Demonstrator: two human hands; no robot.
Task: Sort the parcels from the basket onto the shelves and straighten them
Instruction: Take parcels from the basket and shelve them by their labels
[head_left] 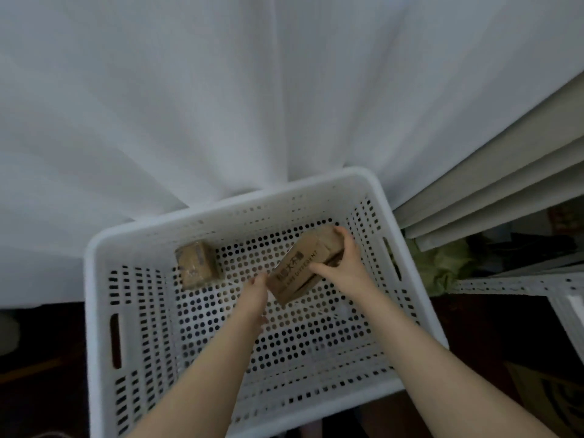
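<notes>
Parcel (297,275) in basket (98,295), right hand (344,263) gripping it, left hand (254,294) touching end

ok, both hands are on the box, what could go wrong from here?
1. The larger parcel is tilted. The right hand grips its far end, but the left hand only meets the near corner, so it could slip.
2. Swung right toward the shelf frame, it may clip the basket wall.
3. The smaller parcel at the back left could be overlooked.
</notes>
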